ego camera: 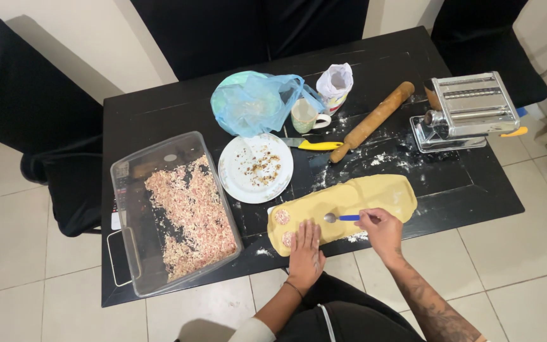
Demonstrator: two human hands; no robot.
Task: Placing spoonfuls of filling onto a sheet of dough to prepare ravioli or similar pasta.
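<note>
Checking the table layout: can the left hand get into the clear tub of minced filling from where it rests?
Probably yes. The left hand lies flat on the dough sheet, and the clear tub sits open-topped just to its left, with nothing between them.

1. I count two filling mounds (282, 216) on one dough sheet (375, 193).
2. I see one spoon (340, 218), one knife (311, 144), one rolling pin (372, 121).
3. One plate (235, 180), one mug (305, 116), one clear tub (128, 190), one pasta machine (470, 111).

Around the dough sheet (356, 201), the desk (463, 183) is free at 3 o'clock. A plate (255, 168) blocks 10 o'clock, a plastic box (175, 209) blocks 9 o'clock, and a rolling pin (373, 120) lies at 12 o'clock.
</note>
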